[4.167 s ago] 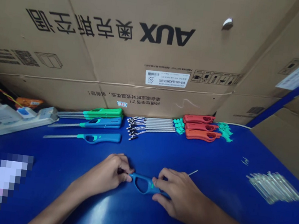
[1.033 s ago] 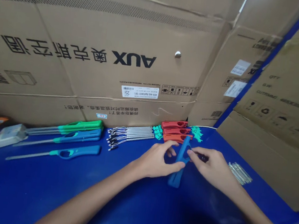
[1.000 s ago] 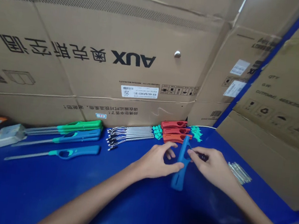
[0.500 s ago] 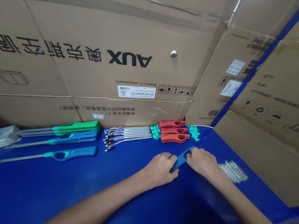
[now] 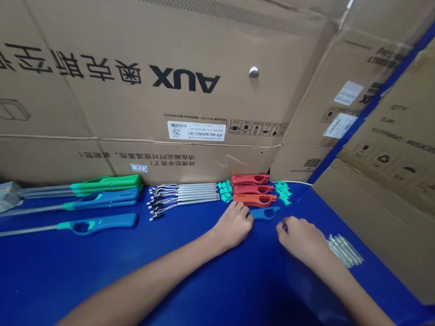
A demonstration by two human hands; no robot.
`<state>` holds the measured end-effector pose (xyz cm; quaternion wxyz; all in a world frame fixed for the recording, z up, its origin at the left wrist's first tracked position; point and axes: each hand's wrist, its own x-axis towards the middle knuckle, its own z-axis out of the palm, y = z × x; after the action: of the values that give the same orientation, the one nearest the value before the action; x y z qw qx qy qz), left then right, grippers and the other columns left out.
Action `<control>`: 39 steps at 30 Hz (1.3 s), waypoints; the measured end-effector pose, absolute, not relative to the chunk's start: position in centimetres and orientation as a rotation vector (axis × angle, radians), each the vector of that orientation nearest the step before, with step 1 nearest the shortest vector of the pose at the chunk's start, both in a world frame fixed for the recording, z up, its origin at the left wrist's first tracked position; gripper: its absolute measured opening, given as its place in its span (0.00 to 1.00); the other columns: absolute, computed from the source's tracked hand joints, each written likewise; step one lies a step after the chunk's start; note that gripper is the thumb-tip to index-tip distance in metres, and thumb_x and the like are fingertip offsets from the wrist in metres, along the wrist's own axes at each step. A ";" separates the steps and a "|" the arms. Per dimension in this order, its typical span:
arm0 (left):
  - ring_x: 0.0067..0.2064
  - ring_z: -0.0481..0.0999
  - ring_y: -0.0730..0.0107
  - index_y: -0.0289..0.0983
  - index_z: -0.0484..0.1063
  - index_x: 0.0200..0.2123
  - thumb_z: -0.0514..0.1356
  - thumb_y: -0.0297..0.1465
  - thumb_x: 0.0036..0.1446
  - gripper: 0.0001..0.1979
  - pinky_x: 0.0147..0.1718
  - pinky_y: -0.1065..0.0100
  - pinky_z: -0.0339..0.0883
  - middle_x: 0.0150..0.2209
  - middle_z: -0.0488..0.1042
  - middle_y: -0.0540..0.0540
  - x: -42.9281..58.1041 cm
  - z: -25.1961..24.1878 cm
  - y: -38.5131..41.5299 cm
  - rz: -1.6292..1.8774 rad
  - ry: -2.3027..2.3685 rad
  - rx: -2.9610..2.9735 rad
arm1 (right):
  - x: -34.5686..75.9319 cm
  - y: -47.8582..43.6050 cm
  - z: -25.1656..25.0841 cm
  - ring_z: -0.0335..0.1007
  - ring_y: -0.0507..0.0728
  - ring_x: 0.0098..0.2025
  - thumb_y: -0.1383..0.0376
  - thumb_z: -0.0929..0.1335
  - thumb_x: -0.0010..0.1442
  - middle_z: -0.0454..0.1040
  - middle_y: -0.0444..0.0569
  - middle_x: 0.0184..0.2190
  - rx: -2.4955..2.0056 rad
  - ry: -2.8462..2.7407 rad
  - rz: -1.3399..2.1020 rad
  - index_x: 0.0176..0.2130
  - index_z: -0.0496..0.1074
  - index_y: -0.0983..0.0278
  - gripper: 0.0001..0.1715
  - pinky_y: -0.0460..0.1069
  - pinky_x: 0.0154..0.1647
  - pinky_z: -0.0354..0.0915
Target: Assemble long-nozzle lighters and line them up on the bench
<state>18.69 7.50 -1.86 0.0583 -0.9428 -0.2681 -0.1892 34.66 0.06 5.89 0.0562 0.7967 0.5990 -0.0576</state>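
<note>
Blue lighter shell (image 5: 264, 213) lies flat on the counter (image 5: 185, 296), one end under the curled fingers of the left hand (image 5: 232, 227), apparently pinned to steady it, while the right hand (image 5: 300, 241) sits just beside, fingers bunched on something too small to tell.

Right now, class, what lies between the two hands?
Between the left hand and right hand lies a blue lighter body, seen in the head view.
</note>
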 end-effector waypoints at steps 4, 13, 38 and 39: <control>0.40 0.71 0.55 0.33 0.76 0.35 0.53 0.25 0.63 0.10 0.40 0.55 0.62 0.33 0.73 0.38 18.7 -1.6 7.7 -0.557 -0.819 -2.835 | 35.1 -1.4 6.4 0.76 0.68 0.43 0.61 0.56 0.65 0.78 0.63 0.41 2.387 1.786 -0.208 0.40 0.77 0.66 0.23 0.56 0.38 0.64; 0.41 0.72 0.53 0.31 0.75 0.35 0.52 0.27 0.64 0.12 0.40 0.56 0.61 0.35 0.74 0.36 18.7 -1.2 7.5 -0.520 -0.885 -2.817 | 35.2 -2.6 6.2 0.77 0.68 0.40 0.62 0.56 0.66 0.80 0.60 0.36 2.362 1.857 -0.240 0.34 0.75 0.63 0.22 0.54 0.34 0.61; 0.48 0.76 0.47 0.33 0.73 0.46 0.46 0.34 0.63 0.19 0.41 0.57 0.64 0.45 0.79 0.37 -8.7 6.8 3.3 0.187 -2.110 -2.205 | 32.3 3.3 2.8 0.76 0.68 0.41 0.56 0.62 0.64 0.79 0.58 0.37 2.405 1.947 -0.044 0.41 0.75 0.63 0.18 0.53 0.35 0.64; 0.49 0.76 0.45 0.33 0.72 0.48 0.45 0.33 0.63 0.20 0.41 0.56 0.64 0.45 0.78 0.36 -9.1 6.7 3.4 0.255 -2.149 -2.190 | 32.3 3.3 2.8 0.76 0.68 0.41 0.56 0.62 0.64 0.79 0.58 0.37 2.405 1.945 -0.045 0.41 0.75 0.63 0.17 0.53 0.34 0.63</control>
<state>-9.15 3.35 6.72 0.0315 -0.7110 -0.6976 0.0826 32.29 3.30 2.81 0.0240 0.7772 0.6286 -0.0145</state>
